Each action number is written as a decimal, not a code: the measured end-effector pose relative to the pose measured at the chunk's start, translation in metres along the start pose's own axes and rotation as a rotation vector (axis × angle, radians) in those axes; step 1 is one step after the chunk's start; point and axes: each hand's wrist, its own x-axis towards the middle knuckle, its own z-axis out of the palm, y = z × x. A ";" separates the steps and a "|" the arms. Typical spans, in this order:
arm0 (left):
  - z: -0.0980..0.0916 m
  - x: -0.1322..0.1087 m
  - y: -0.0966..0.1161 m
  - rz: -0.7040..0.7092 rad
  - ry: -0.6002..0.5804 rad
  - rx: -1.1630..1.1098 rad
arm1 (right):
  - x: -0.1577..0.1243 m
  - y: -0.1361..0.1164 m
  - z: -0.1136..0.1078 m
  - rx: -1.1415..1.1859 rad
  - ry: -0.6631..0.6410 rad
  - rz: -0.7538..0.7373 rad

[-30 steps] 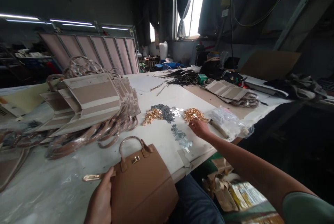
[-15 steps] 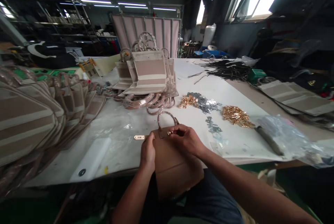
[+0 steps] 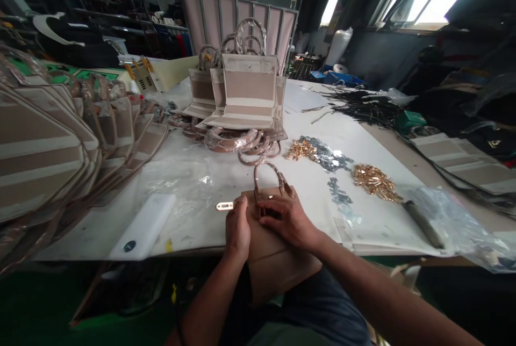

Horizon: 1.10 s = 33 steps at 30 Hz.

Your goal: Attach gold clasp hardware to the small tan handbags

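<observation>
A brown handbag panel (image 3: 270, 268) with a thin looped handle (image 3: 255, 175) leans over the table's front edge onto my lap. My left hand (image 3: 238, 232) is closed on its left edge, thumb on top. A flat gold clasp plate (image 3: 224, 206) with a slot sticks out left of that hand; how it is attached is hidden. Below the handle, my right hand (image 3: 293, 221) has its thumb and fingers closed round a small gold metal fitting (image 3: 260, 211) against the panel. The fingers partly cover the fitting.
Stacked bag panels (image 3: 38, 142) lie left, and more with wrapped handles (image 3: 250, 84) stand ahead. Gold fittings (image 3: 374, 180) and silver plates (image 3: 327, 153) are heaped right, near a dark rod (image 3: 423, 223) and clear plastic (image 3: 455, 222). A white box-shaped object (image 3: 143, 226) lies front left.
The camera view has tilted down and shifted. My right fingers have moved in closer over the gold fitting and now cover more of it. My left hand keeps its hold on the panel.
</observation>
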 end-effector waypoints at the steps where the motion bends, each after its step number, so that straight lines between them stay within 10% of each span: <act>1: 0.000 0.000 0.001 0.001 0.005 0.003 | 0.000 0.000 -0.002 -0.034 -0.030 -0.020; 8: -0.002 0.000 -0.001 0.012 0.008 0.026 | 0.000 -0.010 0.002 -0.128 0.043 -0.038; 16: -0.006 0.000 -0.007 0.024 -0.009 0.024 | 0.003 -0.025 0.030 0.219 0.284 0.322; 33: -0.007 -0.005 0.000 0.065 -0.063 0.042 | 0.012 -0.025 0.043 -0.133 0.297 0.260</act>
